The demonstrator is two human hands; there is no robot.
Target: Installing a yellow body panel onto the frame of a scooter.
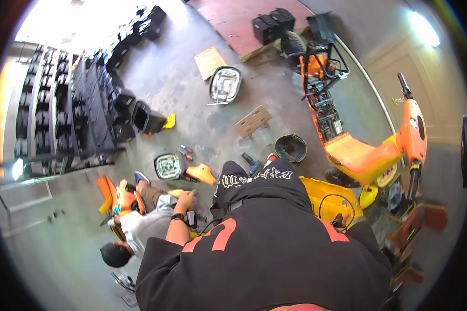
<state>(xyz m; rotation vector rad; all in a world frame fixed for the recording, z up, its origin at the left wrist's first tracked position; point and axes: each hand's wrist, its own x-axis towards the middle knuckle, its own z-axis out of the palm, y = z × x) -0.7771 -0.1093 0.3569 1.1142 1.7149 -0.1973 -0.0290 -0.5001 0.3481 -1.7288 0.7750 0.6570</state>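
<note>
A person in a black top sits low on a grey floor (192, 116), knees near the middle of the frame. The left hand (184, 200) is left of the knees, with a black watch (178, 217) on its wrist. Its fingers look curled, but they are too small to see well, so I cannot tell if it holds anything. The right hand (341, 221) is low and right of the middle, over a big yellow plastic panel (315, 193). That hand is dark and partly hidden, so I cannot tell if it is clamped on something. A black cable (337, 195) makes a loop over the panel, near the right hand. The panel is just right of the knees.

At the lower left, a co-worker (148, 220) in a pale shirt sits next to some orange scooter parts (123, 198). A blue and black power drill (252, 164) lies in front of the knees, and a round black bucket (290, 149) stands near it. A flat wooden board (252, 122) lies above them.

Left of the knees are an orange plastic piece (202, 173), a grey tray-like part (168, 167) and some red-handled screwdrivers (186, 152). A big orange scooter (360, 153) with its inside parts showing stands at the right. Lots of black boxes (57, 98) sit in rows at the upper left.
</note>
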